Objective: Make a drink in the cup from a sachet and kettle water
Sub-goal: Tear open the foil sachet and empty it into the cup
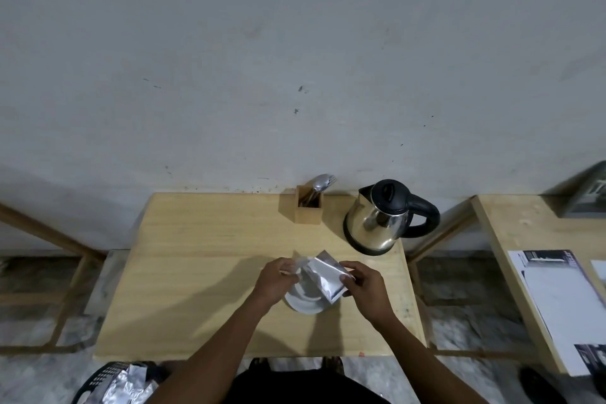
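Two hands, left hand [273, 279] and right hand [367, 289], pinching sachet [324, 277], wooden table [203, 272], grey wall [295, 43]

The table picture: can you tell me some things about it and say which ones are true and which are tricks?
1. Both hands hold the silver sachet. True: left hand and right hand each grip an end.
2. The kettle lies on its side. False: it stands upright.
3. The wooden holder has cutlery in it. True.
4. The sachet is held over the kettle. False: it is over the white cup.
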